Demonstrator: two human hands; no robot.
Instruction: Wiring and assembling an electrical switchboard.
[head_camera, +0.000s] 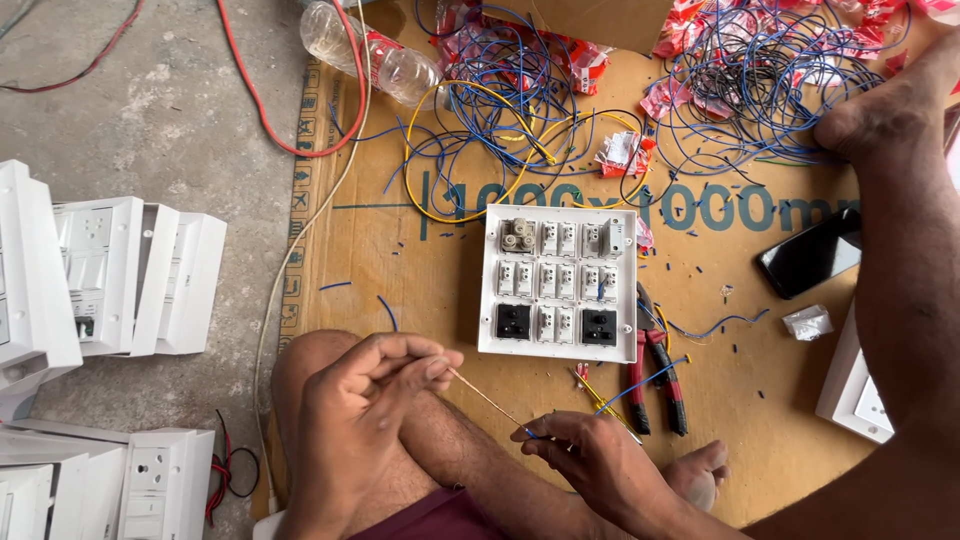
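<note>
Both hands pinch-closed: left hand, right hand stretching bare wire.

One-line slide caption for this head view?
Both hands stretch a bare copper strand before a white switchboard panel.

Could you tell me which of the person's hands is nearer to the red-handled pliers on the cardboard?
The right hand. It sits just left of and below the red-handled pliers, nearly beside the handles. The left hand is further left, past the switch board's lower-left corner.
</note>
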